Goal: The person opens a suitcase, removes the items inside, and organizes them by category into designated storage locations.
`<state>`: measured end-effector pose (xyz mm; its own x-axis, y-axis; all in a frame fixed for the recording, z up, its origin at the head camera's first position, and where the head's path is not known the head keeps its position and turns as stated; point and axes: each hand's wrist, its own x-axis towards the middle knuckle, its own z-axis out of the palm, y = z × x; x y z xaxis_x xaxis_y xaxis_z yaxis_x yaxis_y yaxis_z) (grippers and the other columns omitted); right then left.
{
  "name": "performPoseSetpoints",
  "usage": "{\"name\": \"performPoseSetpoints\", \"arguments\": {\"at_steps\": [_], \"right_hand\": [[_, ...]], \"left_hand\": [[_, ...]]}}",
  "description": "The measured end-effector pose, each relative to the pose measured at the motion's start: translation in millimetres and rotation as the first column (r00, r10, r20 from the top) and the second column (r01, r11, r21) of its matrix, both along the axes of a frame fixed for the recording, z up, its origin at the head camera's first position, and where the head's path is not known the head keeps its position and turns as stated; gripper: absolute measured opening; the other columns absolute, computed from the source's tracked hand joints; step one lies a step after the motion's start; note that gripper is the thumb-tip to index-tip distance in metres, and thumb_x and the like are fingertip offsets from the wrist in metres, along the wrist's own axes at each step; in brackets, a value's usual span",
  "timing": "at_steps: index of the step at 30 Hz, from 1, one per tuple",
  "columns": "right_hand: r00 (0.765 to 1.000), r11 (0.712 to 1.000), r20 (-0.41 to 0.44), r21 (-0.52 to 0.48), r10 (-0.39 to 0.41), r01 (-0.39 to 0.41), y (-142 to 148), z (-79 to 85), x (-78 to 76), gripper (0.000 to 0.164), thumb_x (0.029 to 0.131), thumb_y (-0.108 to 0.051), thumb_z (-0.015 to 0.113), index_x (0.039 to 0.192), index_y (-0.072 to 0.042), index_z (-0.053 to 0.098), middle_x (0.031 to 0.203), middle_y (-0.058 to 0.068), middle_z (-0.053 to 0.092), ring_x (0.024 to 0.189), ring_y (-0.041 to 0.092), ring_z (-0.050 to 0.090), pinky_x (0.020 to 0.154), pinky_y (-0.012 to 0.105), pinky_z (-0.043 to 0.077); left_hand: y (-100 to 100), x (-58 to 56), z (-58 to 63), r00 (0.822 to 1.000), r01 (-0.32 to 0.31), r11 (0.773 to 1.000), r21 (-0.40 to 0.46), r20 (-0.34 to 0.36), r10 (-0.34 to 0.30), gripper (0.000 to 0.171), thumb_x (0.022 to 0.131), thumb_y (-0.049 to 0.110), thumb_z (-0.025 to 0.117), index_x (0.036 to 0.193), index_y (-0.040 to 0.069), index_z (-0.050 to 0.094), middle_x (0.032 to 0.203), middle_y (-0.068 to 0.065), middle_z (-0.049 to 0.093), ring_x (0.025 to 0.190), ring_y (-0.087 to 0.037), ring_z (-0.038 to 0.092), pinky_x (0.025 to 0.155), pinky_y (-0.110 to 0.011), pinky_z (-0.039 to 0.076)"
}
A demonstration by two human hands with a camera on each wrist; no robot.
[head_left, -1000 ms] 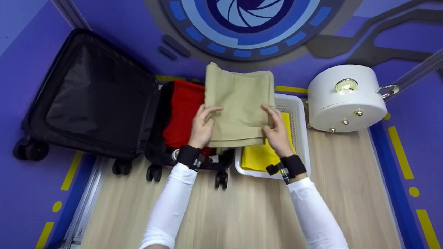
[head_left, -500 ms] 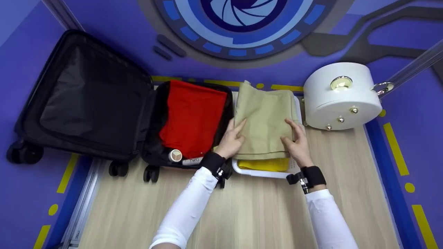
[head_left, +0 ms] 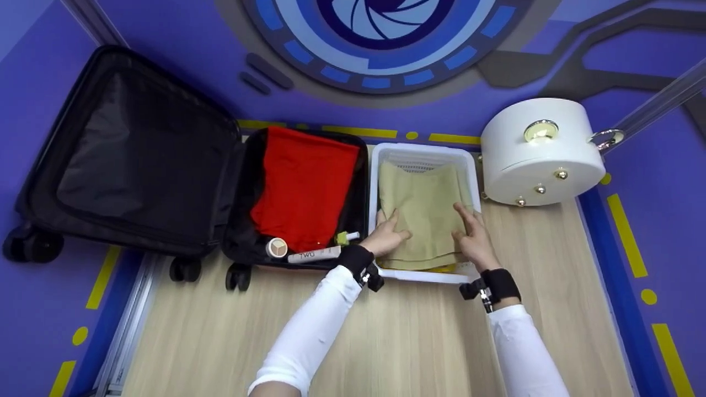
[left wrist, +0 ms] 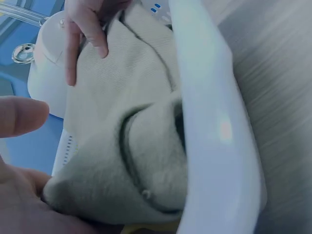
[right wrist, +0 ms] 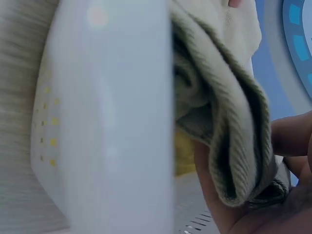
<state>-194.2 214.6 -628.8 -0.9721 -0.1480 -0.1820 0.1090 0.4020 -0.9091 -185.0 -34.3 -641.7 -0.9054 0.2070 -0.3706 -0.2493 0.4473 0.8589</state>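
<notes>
A folded khaki garment lies within the white plastic basket. My left hand is at its left edge and my right hand at its right edge, each with thumb above the cloth and some fingers hidden beneath. In the right wrist view, thick folded layers of the garment sit between thumb and fingers. A round button or rivet shows on the garment in the left wrist view, where the thumb looks slightly raised off it. Yellow cloth peeks out underneath.
Left of the basket stands an open black suitcase, holding a red garment, a round palette, a tube and a small green-and-white item. To the right is a white drum-shaped case.
Both hands carried the khaki garment right, from over the suitcase to the basket, then lowered it inside. The red garment and small items in the suitcase came into view.
</notes>
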Motion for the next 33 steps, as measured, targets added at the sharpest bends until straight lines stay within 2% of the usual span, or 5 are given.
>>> {"name": "performPoseSetpoints", "arguments": {"at_steps": [11,14,20,25,33], "right_hand": [[0.989,0.966,0.130,0.238,0.065,-0.095,-12,7.7,4.1,0.078,0.102,-0.005,0.056,0.173,0.008,0.028,0.174,0.048,0.016,0.165,0.065,0.022,0.140,0.068,0.018],[0.993,0.959,0.086,0.264,0.078,-0.099,-2,-8.5,4.2,0.078,0.105,-0.021,0.061,0.173,0.005,0.031,0.178,0.045,0.014,0.167,0.063,0.023,0.141,0.064,0.023],[0.998,0.913,0.022,0.403,0.059,-0.063,-21,19.1,39.7,0.078,0.108,-0.022,0.065,0.170,0.013,0.031,0.185,0.037,0.006,0.172,0.059,0.006,0.140,0.069,0.019],[0.991,0.875,0.017,0.467,0.133,-0.125,-26,6.0,52.3,0.077,0.104,-0.024,0.069,0.161,0.021,0.041,0.183,0.040,0.005,0.171,0.063,-0.001,0.139,0.073,0.011],[0.950,0.815,0.146,0.489,0.275,-0.311,-18,-19.2,42.2,0.086,0.104,-0.034,0.066,0.159,0.025,0.036,0.179,0.044,-0.005,0.169,0.065,-0.010,0.138,0.074,0.010]], "left_hand": [[5,-0.4,0.2,0.997,-0.058,0.997,-0.054,0.041,0.060,0.092,0.102,0.025,0.063,0.175,-0.007,0.019,0.184,-0.038,-0.010,0.177,-0.044,0.005,0.145,-0.047,0.015],[8,8.1,8.9,0.998,-0.064,0.996,-0.063,-0.002,0.064,0.090,0.101,0.022,0.064,0.173,-0.011,0.021,0.184,-0.035,-0.016,0.177,-0.045,-0.005,0.146,-0.047,0.009],[10,33.8,37.9,0.987,0.044,0.973,-0.225,-0.140,-0.077,0.082,0.104,0.022,0.067,0.169,-0.013,0.033,0.188,-0.029,-0.005,0.177,-0.048,-0.003,0.146,-0.052,0.011],[12,40.9,34.5,0.976,0.142,0.924,-0.355,-0.103,-0.190,0.076,0.104,0.028,0.065,0.166,-0.010,0.043,0.184,-0.034,0.018,0.175,-0.051,0.009,0.144,-0.051,0.021],[16,29.8,9.6,0.977,0.196,0.916,-0.350,-0.006,-0.211,0.063,0.108,0.030,0.062,0.153,-0.013,0.058,0.184,-0.037,0.008,0.175,-0.055,0.001,0.146,-0.054,0.011]]}}
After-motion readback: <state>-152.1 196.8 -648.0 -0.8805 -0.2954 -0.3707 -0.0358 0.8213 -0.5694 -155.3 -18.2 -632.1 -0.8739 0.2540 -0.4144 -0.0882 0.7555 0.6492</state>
